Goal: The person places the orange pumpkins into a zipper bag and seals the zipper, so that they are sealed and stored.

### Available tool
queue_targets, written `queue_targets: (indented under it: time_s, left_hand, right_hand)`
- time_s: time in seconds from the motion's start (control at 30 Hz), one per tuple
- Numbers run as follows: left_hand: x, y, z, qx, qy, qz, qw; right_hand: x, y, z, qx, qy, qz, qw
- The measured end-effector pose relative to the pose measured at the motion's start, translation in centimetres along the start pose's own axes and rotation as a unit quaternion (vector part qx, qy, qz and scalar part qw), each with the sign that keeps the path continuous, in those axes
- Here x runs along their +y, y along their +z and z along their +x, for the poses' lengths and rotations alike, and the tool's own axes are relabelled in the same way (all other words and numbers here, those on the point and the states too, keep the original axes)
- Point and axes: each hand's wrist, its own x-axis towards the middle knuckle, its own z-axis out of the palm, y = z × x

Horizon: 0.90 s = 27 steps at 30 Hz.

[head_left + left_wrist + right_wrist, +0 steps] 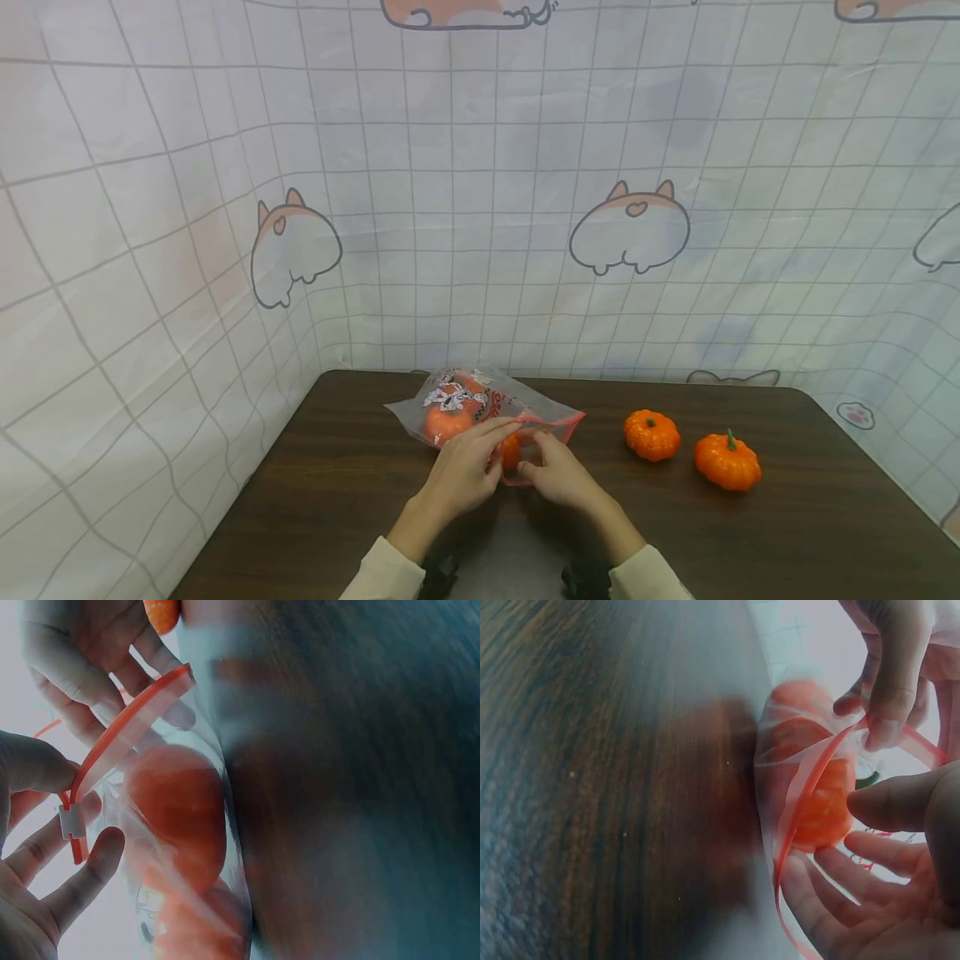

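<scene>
A clear slider zip bag with a red rim lies on the table, holding several small orange toy pumpkins. My left hand pinches the bag's rim beside the white slider, and the mouth stands parted. My right hand reaches to the mouth from the other side, fingers fairly straight and spread. In the right wrist view its thumb and fingers lie close about the pumpkin nearest the mouth, whose green stem shows. Its fingertips are right at the red rim.
Two more toy pumpkins sit to the right on the dark wooden table: one farther back, the other nearer. A white gridded curtain with cartoon dogs encloses the table at the back and sides.
</scene>
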Motion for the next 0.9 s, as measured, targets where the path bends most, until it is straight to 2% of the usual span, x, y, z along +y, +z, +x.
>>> queue_targets:
  time_s: [0.13,0.3,0.57,0.8,0.9]
  left_hand:
    - [0.0,0.1,0.0,0.002,-0.001,0.002,1.0]
    - [0.0,0.1,0.0,0.005,0.0,0.002,1.0]
    - [-0.1,0.0,0.0,0.009,0.003,0.001,0.9999]
    - [-0.2,0.0,0.1,0.011,0.002,0.002,0.9999]
    - [-0.3,0.0,0.0,0.014,0.002,0.004,0.9999]
  right_hand:
    - [0.0,-0.1,0.0,-0.026,0.008,0.017,0.999]
    - [0.1,-0.3,0.0,-0.047,-0.002,0.032,0.998]
    - [0.4,-0.9,0.2,-0.028,-0.004,0.024,0.999]
    - [0.5,-3.2,0.3,-0.027,-0.008,-0.003,1.0]
    - [0.6,-4.6,0.2,-0.027,-0.009,0.009,1.0]
